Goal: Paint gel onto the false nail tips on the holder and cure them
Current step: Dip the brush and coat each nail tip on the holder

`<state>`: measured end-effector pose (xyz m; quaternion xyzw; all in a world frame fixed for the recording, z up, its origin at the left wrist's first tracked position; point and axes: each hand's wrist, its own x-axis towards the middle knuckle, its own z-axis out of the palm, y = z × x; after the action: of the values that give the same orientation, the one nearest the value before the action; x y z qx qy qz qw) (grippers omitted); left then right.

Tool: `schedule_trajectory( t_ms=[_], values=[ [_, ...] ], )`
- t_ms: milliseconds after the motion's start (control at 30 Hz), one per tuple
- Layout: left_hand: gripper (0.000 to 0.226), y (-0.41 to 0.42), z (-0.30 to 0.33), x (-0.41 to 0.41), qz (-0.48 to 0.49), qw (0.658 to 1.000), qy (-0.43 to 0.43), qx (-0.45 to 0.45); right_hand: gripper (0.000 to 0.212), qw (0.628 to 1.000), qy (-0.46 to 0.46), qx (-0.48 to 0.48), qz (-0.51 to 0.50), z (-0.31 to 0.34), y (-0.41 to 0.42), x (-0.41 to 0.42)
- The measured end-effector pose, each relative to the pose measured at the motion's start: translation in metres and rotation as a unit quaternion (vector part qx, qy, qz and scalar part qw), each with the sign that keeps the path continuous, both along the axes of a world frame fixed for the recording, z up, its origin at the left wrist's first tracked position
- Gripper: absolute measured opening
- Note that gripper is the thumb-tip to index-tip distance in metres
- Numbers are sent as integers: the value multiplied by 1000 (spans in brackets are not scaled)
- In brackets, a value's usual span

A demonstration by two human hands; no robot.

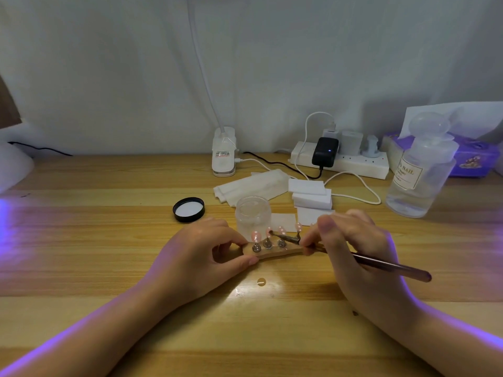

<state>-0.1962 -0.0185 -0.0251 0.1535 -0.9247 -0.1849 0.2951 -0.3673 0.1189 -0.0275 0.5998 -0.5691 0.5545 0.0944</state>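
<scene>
Here we have the wooden holder (pixel 275 251) lying on the worktop (pixel 109 240) near its front middle, just in front of an open clear jar (pixel 253 214) whose black lid (pixel 188 209) lies beside it to the left. On the holder stand small metal posts, each carrying a pink nail tip (pixel 256 236) — we count at least four, the rightmost partly hidden behind our fingers.

Our left hand (pixel 206 257) pinches the holder's left end between thumb and fingertips, steadying it. Our right hand (pixel 351 246) grips a slim brush (pixel 386 265) like a pen, its dark tip reaching the second nail tip from the left; whether the bristles actually touch it we cannot tell.

We judge the holder light and easy to skid on the smooth wood, so a hold at its bare end, clear of the posts, seems right. The tips look thin, stiff and glossy — wet gel would smear at any touch, so we would handle only the wooden base, never the tips themselves, and keep it level when carrying it to be cured. Violet light washes across the worktop from the left, where part of a white object (pixel 13 167) shows at the frame edge.
</scene>
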Motion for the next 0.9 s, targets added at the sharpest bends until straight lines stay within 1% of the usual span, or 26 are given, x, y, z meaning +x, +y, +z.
schedule_trajectory(
  t_ms=[133, 200, 300, 400, 500, 600, 700, 900],
  values=[
    [38, 0, 0, 0, -1, 1000, 4, 0, 58, 1000, -18, -11, 11, 0, 2, 1],
    [37, 0, -1, -1, -1, 1000, 5, -2, 55, 1000, -13, -15, -4, 0, 1, 1],
    [36, -1, -1, -1, -3, 1000, 7, -7, 48, 1000, 6, -10, -19, 1, 0, 1],
    [36, -1, -1, 0, -6, 1000, 12, -5, 56, 999, 31, -10, -4, 0, 0, 1],
    [36, 0, 0, 0, -15, 1000, 25, 1, 60, 998, 49, -39, 7, 0, 2, 2],
    [36, 1, 2, 0, -22, 999, 45, -3, 57, 996, 63, -68, -16, 2, 1, 0],
    [33, 3, 5, 0, -24, 997, 65, -24, 54, 993, 88, -66, -38, 2, -1, -2],
    [31, 6, 8, 1, -12, 995, 80, -57, 56, 988, 117, -89, -35, 4, 5, -5]
  ],
)
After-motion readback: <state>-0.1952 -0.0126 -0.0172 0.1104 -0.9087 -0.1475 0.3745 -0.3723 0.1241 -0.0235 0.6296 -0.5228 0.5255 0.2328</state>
